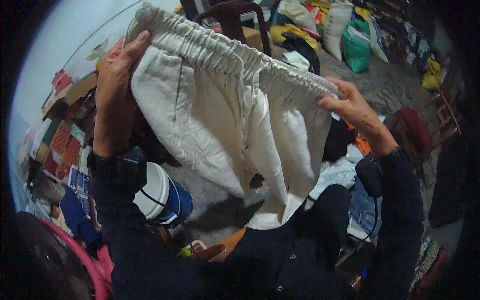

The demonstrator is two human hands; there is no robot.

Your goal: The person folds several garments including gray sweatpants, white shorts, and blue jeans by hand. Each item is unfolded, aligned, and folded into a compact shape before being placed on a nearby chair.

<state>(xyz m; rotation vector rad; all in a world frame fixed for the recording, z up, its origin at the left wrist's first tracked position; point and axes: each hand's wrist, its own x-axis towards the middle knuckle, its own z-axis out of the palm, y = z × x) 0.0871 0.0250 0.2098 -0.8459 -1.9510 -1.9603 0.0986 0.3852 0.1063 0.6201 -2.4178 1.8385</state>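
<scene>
A pair of off-white cloth pants [213, 108] with a gathered elastic waistband hangs stretched out in front of me. My left hand [122, 60] grips one end of the waistband, thumb on the near side. The other end, lower in the picture at the right, is pinched between the thumb and fingers of my right hand [347, 97]. The cloth drapes down towards my lap, its lower part in folds. A small dark opening shows near the bottom of the folds.
A blue bucket [180, 202] with a white lid stands below my left forearm. Stuffed sacks [337, 30] and a green bag [356, 48] stand on the floor at the top right. Folded denim [363, 210] lies at my right. A dark chair [228, 18] is beyond the waistband.
</scene>
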